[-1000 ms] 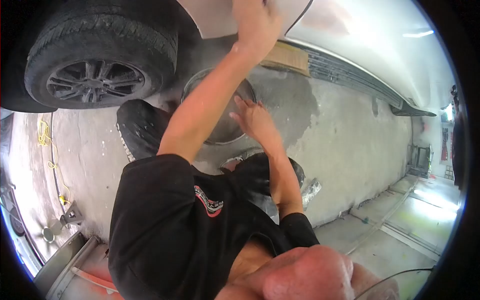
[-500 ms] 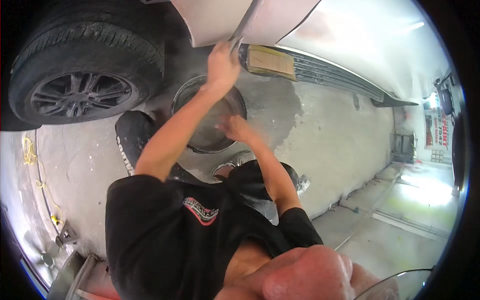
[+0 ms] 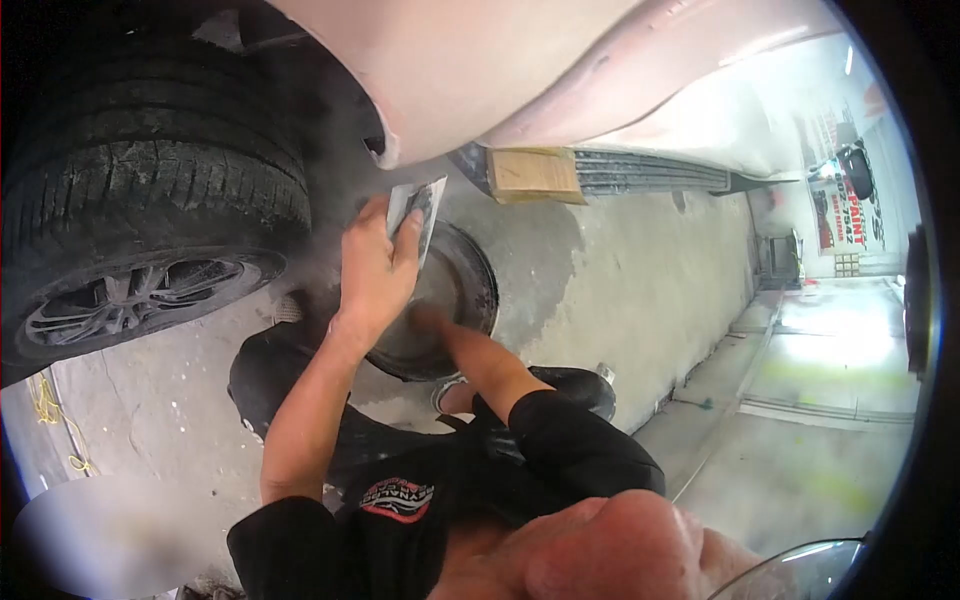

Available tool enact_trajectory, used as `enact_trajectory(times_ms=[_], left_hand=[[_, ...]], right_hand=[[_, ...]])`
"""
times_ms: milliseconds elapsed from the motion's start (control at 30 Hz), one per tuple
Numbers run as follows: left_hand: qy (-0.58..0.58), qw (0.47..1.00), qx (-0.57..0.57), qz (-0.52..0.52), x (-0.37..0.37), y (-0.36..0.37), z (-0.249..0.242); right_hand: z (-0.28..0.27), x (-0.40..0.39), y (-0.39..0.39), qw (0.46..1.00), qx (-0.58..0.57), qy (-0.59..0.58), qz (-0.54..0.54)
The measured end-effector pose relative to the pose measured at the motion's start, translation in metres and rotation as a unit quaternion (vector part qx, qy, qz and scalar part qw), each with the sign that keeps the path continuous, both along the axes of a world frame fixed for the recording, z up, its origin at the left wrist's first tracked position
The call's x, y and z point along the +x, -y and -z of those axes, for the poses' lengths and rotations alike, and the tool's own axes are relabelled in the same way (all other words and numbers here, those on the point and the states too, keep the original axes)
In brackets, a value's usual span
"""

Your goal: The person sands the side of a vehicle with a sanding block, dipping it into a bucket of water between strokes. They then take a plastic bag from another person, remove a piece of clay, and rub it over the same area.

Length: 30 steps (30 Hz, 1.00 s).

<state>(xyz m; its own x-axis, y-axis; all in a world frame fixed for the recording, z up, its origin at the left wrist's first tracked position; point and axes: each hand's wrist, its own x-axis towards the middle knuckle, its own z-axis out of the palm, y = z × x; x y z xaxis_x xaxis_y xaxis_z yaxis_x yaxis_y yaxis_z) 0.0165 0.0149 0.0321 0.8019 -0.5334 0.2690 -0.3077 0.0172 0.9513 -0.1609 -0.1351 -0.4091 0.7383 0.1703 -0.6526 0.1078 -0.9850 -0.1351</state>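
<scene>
A folded grey sheet with a dark patch (image 3: 415, 210) is pinched between the thumb and fingers of my left hand (image 3: 380, 255), above the left rim of a round dark tub (image 3: 485, 285). The sheet hangs just below the lower edge of a pinkish-white car panel (image 3: 440, 80) and does not touch it. Inside the tub, over what looks like murky grey liquid, is my right hand (image 3: 428, 318). Its fingers are dark and blurred, so their shape and anything in them cannot be made out.
A large tyre (image 3: 150, 190) with a spoked wheel stands at the left. A cardboard-coloured piece (image 3: 535, 175) lies on the ribbed side step (image 3: 650, 172) under the car. Wet concrete floor (image 3: 535, 260) borders the tub. A yellow cord (image 3: 45, 400) lies lower left.
My left hand has come down and left from the panel's edge with the sheet. My right hand has moved down and left, lower into the tub. The view has shifted, with the car panel larger.
</scene>
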Motion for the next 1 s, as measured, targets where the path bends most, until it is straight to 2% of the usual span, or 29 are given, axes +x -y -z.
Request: enact_trajectory(times_ms=[67,100,167,200,233,267,300,333,367,400,433,467,500,533,567,633,667,767,800,900,933,967,1000], left_hand=[[0.011,1.000,0.001,-0.027,0.005,-0.007,0.001],[0.011,0.999,0.001,-0.036,0.005,-0.009,0.003],[-0.007,0.999,0.041,-0.029,0.009,-0.014,0.012],[-0.022,0.999,0.036,-0.024,0.010,-0.015,0.011],[-0.037,0.999,0.032,-0.019,0.009,-0.016,0.008],[-0.091,0.996,0.024,-0.008,0.007,-0.017,0.001],[-0.067,0.998,0.018,-0.010,0.006,-0.016,0.001],[-0.044,0.999,0.010,-0.017,0.008,-0.015,0.003],[-0.023,0.999,0.004,-0.023,0.007,-0.014,0.006],[-0.017,0.999,0.016,-0.028,0.007,-0.013,0.006],[-0.022,0.999,0.021,-0.023,0.007,-0.013,0.005],[-0.024,0.999,0.026,-0.018,0.007,-0.013,0.002],[-0.026,0.999,0.030,-0.013,0.006,-0.011,0.001],[-0.015,1.000,-0.014,-0.011,0.006,-0.008,0.003],[-0.026,1.000,-0.004,-0.008,0.005,-0.007,0.002],[-0.048,0.999,0.016,0.000,0.003,-0.007,0.000],[-0.024,1.000,0.019,0.000,0.004,-0.006,0.005],[-0.001,1.000,0.009,-0.005,0.004,-0.007,0.003],[-0.015,1.000,0.022,0.001,0.003,-0.007,0.000],[-0.029,0.999,0.030,0.002,0.004,-0.008,-0.003],[-0.016,1.000,0.012,-0.003,0.002,-0.008,-0.001],[-0.003,1.000,-0.005,-0.009,0.000,-0.008,0.001],[-0.014,1.000,0.003,-0.008,-0.001,-0.009,0.001]], right_hand=[[0.009,-0.003,-0.009,0.977,0.118,-0.068,0.162],[0.000,-0.001,-0.010,0.934,0.185,-0.127,0.278],[-0.042,0.005,-0.006,0.794,0.278,-0.235,0.486],[-0.075,0.013,0.000,0.739,0.314,-0.259,0.537],[-0.116,0.019,0.007,0.706,0.355,-0.254,0.558],[-0.180,0.021,0.016,0.682,0.442,-0.198,0.547],[-0.246,0.023,0.026,0.648,0.530,-0.147,0.527],[-0.325,0.034,0.030,0.717,0.485,-0.073,0.496],[-0.386,0.042,0.045,0.756,0.449,-0.064,0.473],[-0.447,0.041,0.042,0.699,0.537,0.049,0.469],[-0.521,0.049,0.031,0.857,0.344,0.277,0.264],[-0.576,0.064,0.034,0.917,0.158,0.359,0.077],[-0.619,0.065,0.026,0.924,0.033,0.376,0.064],[-0.651,0.072,0.024,0.906,-0.098,0.409,-0.038],[-0.672,0.080,0.026,0.862,-0.227,0.431,-0.139],[-0.692,0.094,0.032,0.853,-0.377,0.303,-0.197],[-0.695,0.099,0.037,0.835,-0.445,0.234,-0.223],[-0.648,0.088,0.064,0.828,-0.435,0.259,-0.241],[-0.657,0.092,0.033,0.801,-0.458,0.153,-0.354],[-0.635,0.086,0.062,0.837,-0.407,0.246,-0.269],[-0.656,0.088,0.059,0.828,-0.415,0.281,-0.253],[-0.669,0.088,0.065,0.792,-0.452,0.309,-0.271],[-0.683,0.087,0.066,0.781,-0.436,0.372,-0.248]])
